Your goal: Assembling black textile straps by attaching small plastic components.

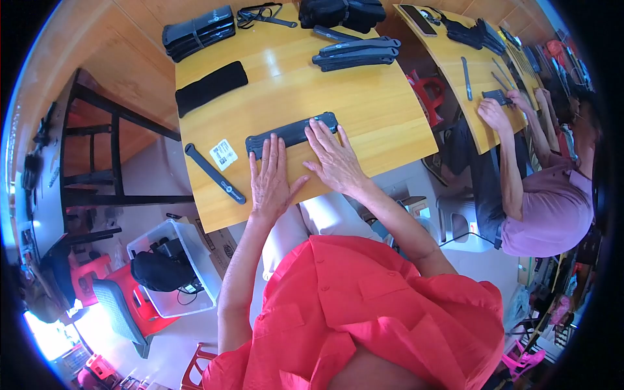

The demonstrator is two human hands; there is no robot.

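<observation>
Flat on the counter (364, 110), both hands press a dark pad (292, 134) lying from eight to two o'clock: left hand (270, 179) on its lower end, right hand (335, 159) nearer its upper end, fingers spread, grasping nothing.

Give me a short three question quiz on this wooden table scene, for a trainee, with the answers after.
1. True or false: both of the person's hands lie flat on the long dark pad near the table's front edge.
2. What lies nearest the white label card: A, the narrow black strap; B, the stack of dark strips; C, the folded black bundle?
3. Which hand has its fingers on the pad's right end?

Key
1. True: the left hand and the right hand are spread, palms down, over the pad.
2. A: the strap lies just beside the card, on the wooden table.
3. The right hand.
</observation>
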